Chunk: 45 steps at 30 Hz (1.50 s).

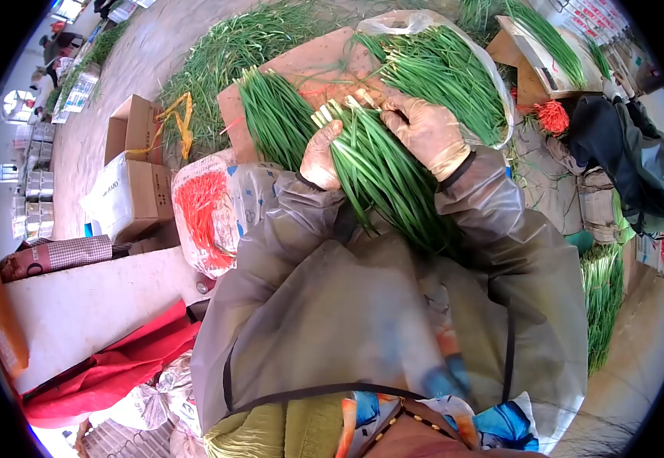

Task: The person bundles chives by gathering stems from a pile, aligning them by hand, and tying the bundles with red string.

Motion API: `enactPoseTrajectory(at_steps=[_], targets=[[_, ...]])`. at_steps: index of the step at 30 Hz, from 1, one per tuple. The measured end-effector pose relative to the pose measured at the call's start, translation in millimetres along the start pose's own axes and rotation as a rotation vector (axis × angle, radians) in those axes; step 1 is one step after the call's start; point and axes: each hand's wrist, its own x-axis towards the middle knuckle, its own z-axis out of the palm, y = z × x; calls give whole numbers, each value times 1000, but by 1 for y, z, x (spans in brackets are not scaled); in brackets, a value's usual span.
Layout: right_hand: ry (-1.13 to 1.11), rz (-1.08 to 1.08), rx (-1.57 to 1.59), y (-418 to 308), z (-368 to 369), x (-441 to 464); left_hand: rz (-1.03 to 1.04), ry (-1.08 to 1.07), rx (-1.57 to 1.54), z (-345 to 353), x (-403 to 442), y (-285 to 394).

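Note:
A bunch of garlic chives is held in front of my chest, pale cut ends up and away from me, green leaves hanging toward my lap. My left hand, in a thin stained glove, is closed round its left side, thumb near the white ends. On the other side my gloved right hand is closed at the upper right of the bunch, fingers curled in by the stem ends. Its fingertips are partly hidden. Beside my left hand, another pile of chives lies on a brown board.
A plastic-lined heap of chives lies at the upper right. Loose greens cover the floor ahead. Red ties rest on a sack to the left, near a cardboard box. Another person's dark clothing shows at right.

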Motion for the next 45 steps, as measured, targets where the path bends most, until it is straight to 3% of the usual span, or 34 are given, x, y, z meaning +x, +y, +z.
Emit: enactPoseTrajectory(at_steps=[1, 4, 7, 8, 13, 14, 15, 18, 20, 21, 23, 25, 27, 29, 31, 33, 35, 37, 38, 39, 41, 43, 45], targets=[[-3, 1, -2, -2, 3, -2, 0, -11, -36, -1, 0, 0], [67, -259, -402, -4, 9, -5, -56, -8, -96, -9, 5, 0], [261, -402, -307, -6, 5, 4, -170, -47, -105, -16, 6, 8], [159, -298, -429, -6, 5, 3, -196, -62, -82, -10, 6, 8], [145, -372, -554, 6, 7, 15, -199, -25, 130, -19, 8, 3], [172, -385, -333, 10, 7, 19, -265, 6, 155, -16, 8, 5], [195, -392, -110, 14, 7, 20, -148, 9, 239, -12, 5, 0], [62, -132, -318, 39, 4, 24, -172, -163, 311, 1, 4, 3], [25, -70, -610, 49, 2, 21, -82, 15, 357, 11, 0, 0], [23, -70, -609, 44, 2, 16, -59, 86, 373, 3, 3, 0], [35, 56, 139, 24, 0, 1, -13, 168, 300, -7, 9, -1], [-132, 134, 20, -7, -1, -21, 17, 175, 227, -16, 11, -4], [0, -2, -111, 7, 28, -39, -16, 119, 83, 0, 9, -7], [-26, -29, -81, 34, 39, -37, -23, 34, 163, -2, 6, -5], [-587, 241, 954, 51, 41, -31, -77, -88, 71, -6, 3, -3], [-729, 400, 1230, 50, 31, -27, -88, -133, 64, -7, 0, -3], [-594, 338, 1065, 46, 34, -28, -20, -181, 154, -13, 7, -6], [-360, 161, 457, 36, 22, -29, 2, -84, 129, -11, 3, -8], [-137, 142, 387, 21, 15, -29, -1, -72, 112, -11, 4, -6], [6, -67, 303, 8, 3, -25, -8, -58, 95, -12, 4, -4], [60, -551, -62, -10, -9, -11, -91, -94, 48, -12, 1, -4], [-52, -704, -276, -8, 1, -1, -21, 71, 89, 2, 0, -11], [-199, -759, -345, -2, -1, 10, -39, 29, 147, -2, 7, -11]])
